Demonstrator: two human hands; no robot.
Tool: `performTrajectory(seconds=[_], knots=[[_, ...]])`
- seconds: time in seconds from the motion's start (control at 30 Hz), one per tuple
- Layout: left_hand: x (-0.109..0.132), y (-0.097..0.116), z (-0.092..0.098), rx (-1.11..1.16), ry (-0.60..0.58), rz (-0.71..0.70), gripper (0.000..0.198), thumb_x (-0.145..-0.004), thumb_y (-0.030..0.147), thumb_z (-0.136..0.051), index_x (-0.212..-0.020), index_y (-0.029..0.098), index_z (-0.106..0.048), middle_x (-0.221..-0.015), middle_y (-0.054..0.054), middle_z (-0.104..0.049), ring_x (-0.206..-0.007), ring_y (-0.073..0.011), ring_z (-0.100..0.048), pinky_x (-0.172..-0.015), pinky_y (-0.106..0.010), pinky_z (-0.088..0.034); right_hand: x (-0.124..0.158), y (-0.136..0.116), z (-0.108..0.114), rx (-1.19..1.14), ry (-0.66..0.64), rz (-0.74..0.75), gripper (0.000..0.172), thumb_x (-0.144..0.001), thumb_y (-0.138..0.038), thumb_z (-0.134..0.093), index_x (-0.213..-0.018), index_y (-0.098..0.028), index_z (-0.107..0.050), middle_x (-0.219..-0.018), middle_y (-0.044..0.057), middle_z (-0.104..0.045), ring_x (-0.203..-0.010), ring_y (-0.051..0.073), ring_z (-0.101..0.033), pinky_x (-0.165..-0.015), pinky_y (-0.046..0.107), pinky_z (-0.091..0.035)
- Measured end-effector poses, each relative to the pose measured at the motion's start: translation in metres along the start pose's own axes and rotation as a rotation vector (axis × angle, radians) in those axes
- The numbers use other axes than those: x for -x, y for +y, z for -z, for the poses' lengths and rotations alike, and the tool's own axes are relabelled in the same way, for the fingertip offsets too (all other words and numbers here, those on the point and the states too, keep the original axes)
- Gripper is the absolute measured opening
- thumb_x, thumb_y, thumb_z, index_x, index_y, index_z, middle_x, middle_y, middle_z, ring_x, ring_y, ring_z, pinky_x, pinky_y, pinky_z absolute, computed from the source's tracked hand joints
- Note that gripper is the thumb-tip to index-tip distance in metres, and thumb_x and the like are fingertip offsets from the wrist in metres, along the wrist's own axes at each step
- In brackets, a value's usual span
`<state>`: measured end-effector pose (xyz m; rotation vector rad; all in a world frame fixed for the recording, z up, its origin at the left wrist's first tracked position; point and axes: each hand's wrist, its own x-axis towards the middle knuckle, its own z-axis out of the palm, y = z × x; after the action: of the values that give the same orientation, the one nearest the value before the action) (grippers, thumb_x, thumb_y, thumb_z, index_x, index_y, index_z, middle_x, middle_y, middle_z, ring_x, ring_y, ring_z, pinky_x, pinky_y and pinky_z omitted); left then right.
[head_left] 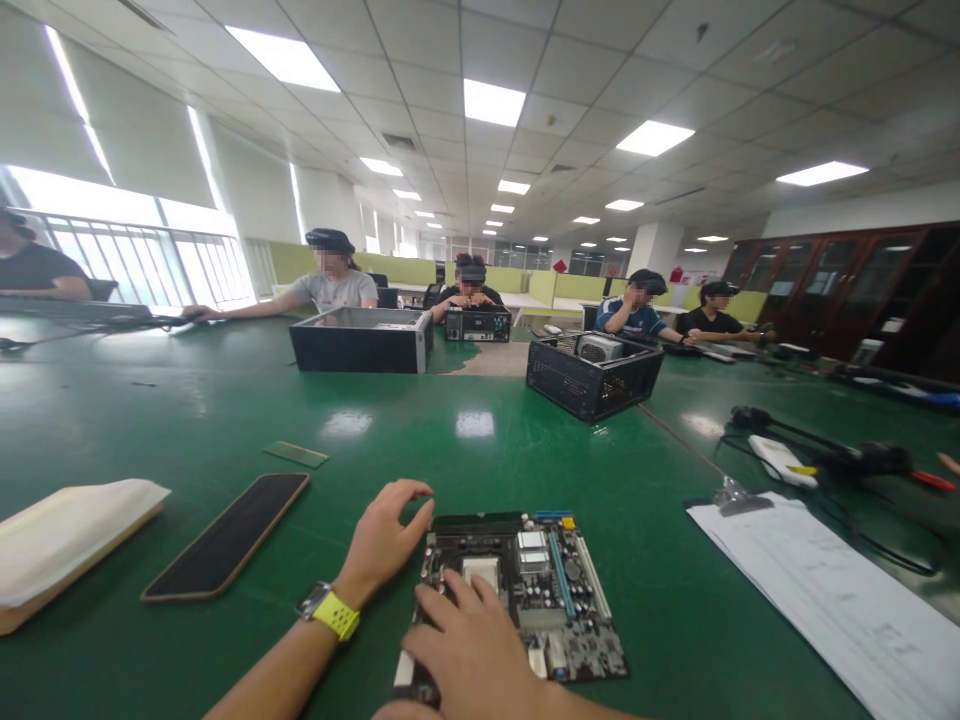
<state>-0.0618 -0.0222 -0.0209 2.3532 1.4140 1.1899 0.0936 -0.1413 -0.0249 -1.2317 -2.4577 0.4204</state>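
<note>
The right hand [472, 640] lay open, fingers spread over the left part of the motherboard [540, 590], beside its pale socket [481, 568]; whether it pressed could not be told. The left hand [386, 535] curved loosely around nothing visible, by the far left corner. The board lay flat, right of the left hand and under the nearer right; neither side looked clearly longer. Beyond its far edge, the bench [450, 440] left room; a phone [229, 540] lay leftward, a clipboard [739, 497] rightward.
</note>
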Motion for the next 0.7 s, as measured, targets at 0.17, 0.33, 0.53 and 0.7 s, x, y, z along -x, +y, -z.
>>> performTrajectory(seconds=[0.17,0.33,0.53,0.7], knots=[[0.0,0.005,0.002,-0.023,-0.008,-0.013,0.019,-0.084,0.034,-0.049,-0.085,0.02,-0.061,-0.089,-0.004,-0.066,-0.087,-0.0204,-0.06,-0.083,-0.034,-0.047,-0.005,0.002,-0.007,0.033,0.08,-0.11,0.052,-0.071,-0.066,-0.055,-0.097,-0.022,-0.068,-0.119,0.009,-0.061,-0.113,0.034,-0.049,-0.101,0.052,-0.03],[0.001,0.001,0.002,-0.022,-0.007,-0.008,0.019,-0.085,0.033,-0.047,-0.085,0.02,-0.061,-0.088,-0.004,-0.066,-0.086,-0.02,-0.06,-0.082,-0.034,-0.047,-0.007,0.005,0.005,0.071,0.109,-0.088,0.039,-0.071,-0.056,-0.058,-0.087,-0.022,-0.069,-0.099,0.007,-0.067,-0.097,0.028,-0.057,-0.092,0.042,-0.038],[0.001,0.001,0.004,-0.018,-0.016,-0.003,0.022,-0.086,0.036,-0.046,-0.085,0.02,-0.062,-0.088,-0.005,-0.066,-0.086,-0.0202,-0.059,-0.081,-0.034,-0.047,-0.012,0.064,0.051,0.18,0.199,-0.303,0.027,-0.079,-0.045,-0.052,-0.081,-0.025,-0.07,-0.097,0.005,-0.068,-0.103,0.027,-0.054,-0.091,0.041,-0.035],[0.001,0.003,0.004,-0.006,-0.02,-0.006,0.023,-0.086,0.036,-0.047,-0.085,0.02,-0.063,-0.087,-0.004,-0.066,-0.084,-0.0198,-0.06,-0.079,-0.034,-0.048,-0.006,0.132,0.085,0.272,0.22,-0.535,0.029,-0.082,-0.039,-0.045,-0.085,-0.028,-0.072,-0.105,0.004,-0.068,-0.105,0.026,-0.053,-0.086,0.037,-0.038]])
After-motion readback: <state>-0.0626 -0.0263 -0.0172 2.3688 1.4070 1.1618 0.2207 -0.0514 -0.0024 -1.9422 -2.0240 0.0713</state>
